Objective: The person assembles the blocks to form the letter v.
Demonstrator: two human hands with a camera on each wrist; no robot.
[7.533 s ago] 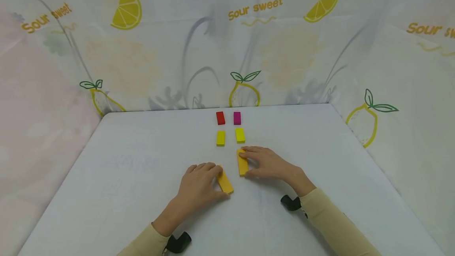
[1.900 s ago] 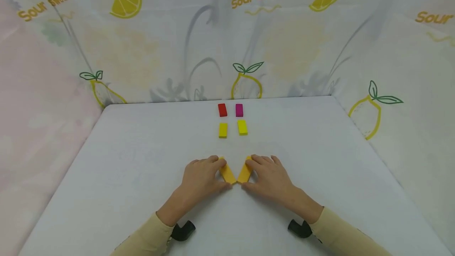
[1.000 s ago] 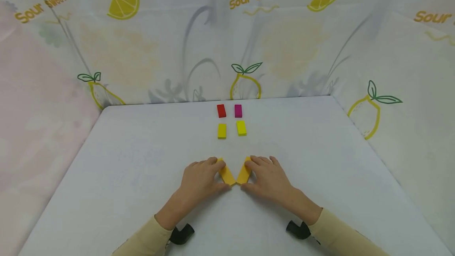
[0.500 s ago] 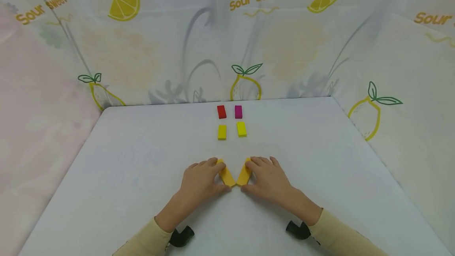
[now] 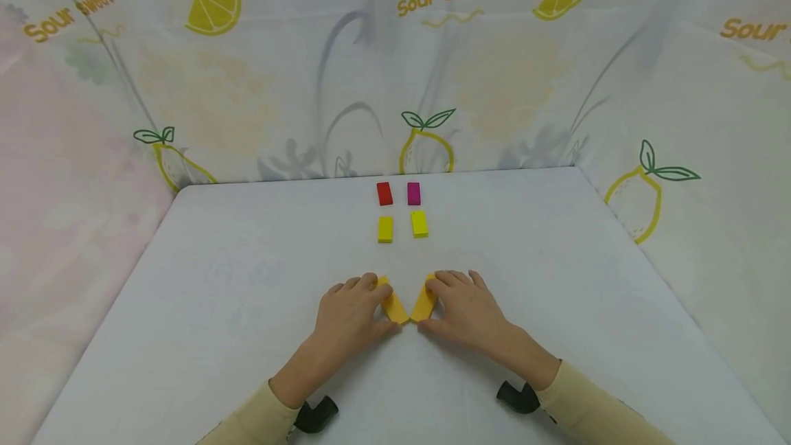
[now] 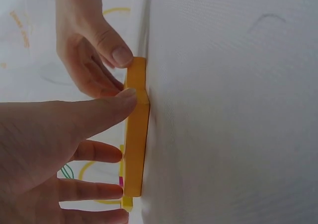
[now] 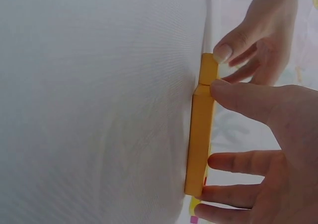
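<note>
Hands frame 2 flat orange rectangular blocks on the white cloth-covered table (image 5: 216, 335). Left hand (image 5: 347, 313) pinches the left orange block (image 5: 393, 305) between thumb and fingertips; right hand (image 5: 468, 307) pinches the right orange block (image 5: 423, 302) likewise. Blocks lie flat, near ends touching, a V opening toward 2 small yellow blocks (image 5: 386, 229), a red block (image 5: 384, 193) and a magenta block (image 5: 413, 192), well apart

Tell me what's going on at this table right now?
A person has both hands on the white table. The left hand holds one orange block and the right hand holds another orange block; the blocks lie flat, near ends touching in a V. Farther back sit two yellow blocks, a red block and a magenta block, untouched.
</note>
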